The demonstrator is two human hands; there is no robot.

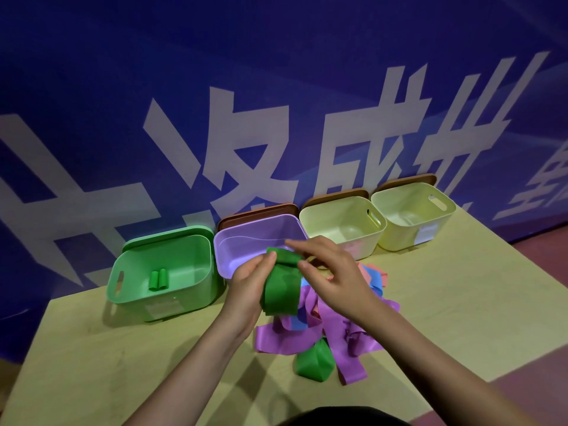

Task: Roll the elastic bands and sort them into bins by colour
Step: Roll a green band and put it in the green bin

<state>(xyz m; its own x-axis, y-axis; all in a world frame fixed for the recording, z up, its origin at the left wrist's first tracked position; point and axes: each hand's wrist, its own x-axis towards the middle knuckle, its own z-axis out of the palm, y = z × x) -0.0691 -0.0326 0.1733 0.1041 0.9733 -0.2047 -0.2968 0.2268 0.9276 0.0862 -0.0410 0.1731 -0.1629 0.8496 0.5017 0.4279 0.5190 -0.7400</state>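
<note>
On yellow table (430, 302) (blue wall (123, 72) behind)

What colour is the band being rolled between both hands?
Green, clearest in the head view: the band held by the left hand and right hand.

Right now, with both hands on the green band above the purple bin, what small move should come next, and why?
Probably keep rolling: turn the small roll at the top of the wide green elastic band downward. The left hand and right hand pinch only a short rolled part, while most of the band hangs loose. Two rolled green bands already lie in the green plastic bin, so it likely goes there afterwards.
</note>
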